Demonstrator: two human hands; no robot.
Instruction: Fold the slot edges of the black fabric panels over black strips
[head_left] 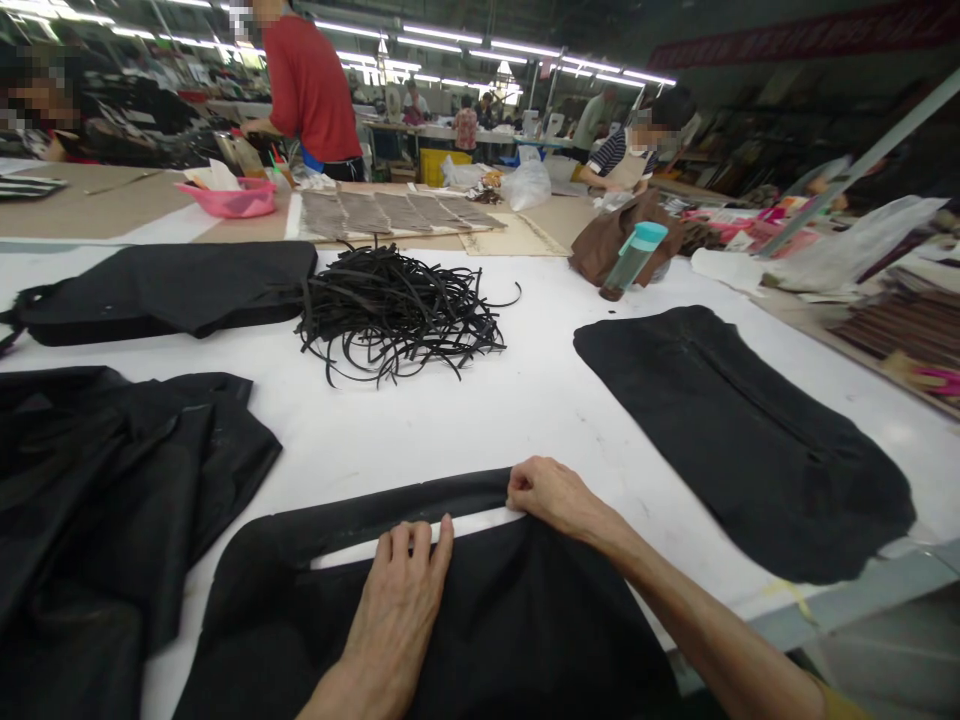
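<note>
Both hands are on the black fabric panel (525, 640), which lies right in front of me with a long slit (349, 553) cut near its far edge. With its fingers laid out nearly straight and close together, my left hand (397, 600) rests palm down on the panel, fingertips at the slit's near edge; I cannot tell whether it grips any cloth. My right hand (551, 495) is curled closed, pinching the panel at the slit's right end.

Under the panel is a white counter (450, 430). Left of the panel lies a crumpled heap of black cloth (90, 480); right of it, another black piece (735, 430) with a lengthwise line. Beyond the panel sits a tangle of black strips (397, 310), and farther off to its right a bottle with a turquoise lid (634, 260) leans by brown fabric (600, 235).

Well past the panel, 1 person in a red top (311, 90) and 1 in a striped shirt (606, 153) stand beneath rows of tube lights (431, 38).
</note>
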